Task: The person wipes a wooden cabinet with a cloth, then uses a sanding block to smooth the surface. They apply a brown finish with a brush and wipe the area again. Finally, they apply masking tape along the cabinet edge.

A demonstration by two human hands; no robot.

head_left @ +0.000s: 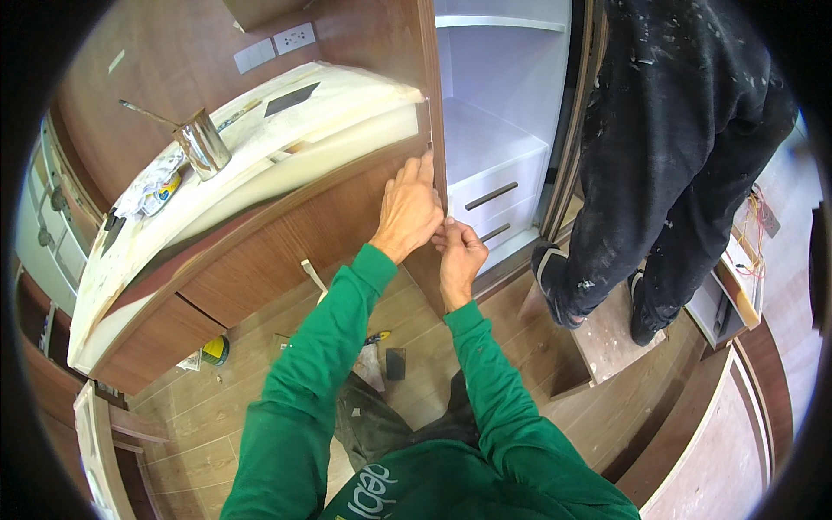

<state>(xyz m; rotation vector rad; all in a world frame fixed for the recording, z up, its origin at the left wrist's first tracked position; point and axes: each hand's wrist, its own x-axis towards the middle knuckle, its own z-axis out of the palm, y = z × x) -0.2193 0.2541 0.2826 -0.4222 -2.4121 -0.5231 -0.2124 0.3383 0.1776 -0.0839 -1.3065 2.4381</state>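
Note:
My left hand (pixel 407 206) lies against the brown wood upright (pixel 439 113) at the right end of a low wooden cabinet. Its fingers are stretched out and point up along the panel's edge. Just below and to the right, my right hand (pixel 460 254) has thumb and fingers pinched together at that same edge. Whatever thin thing the pinch may hold is too small to make out. The cabinet's wood front (pixel 303 230) runs off to the left of my hands. White drawers (pixel 498 195) with dark handles stand just right of them.
A paint-stained can (pixel 202 146) with brushes stands on the covered counter (pixel 338 87), near a dark flat sheet (pixel 291 100). At right, another person in dark trousers (pixel 667 156) stands on a low wooden platform (pixel 607 342). A yellow-handled tool (pixel 379 336) lies on the floor.

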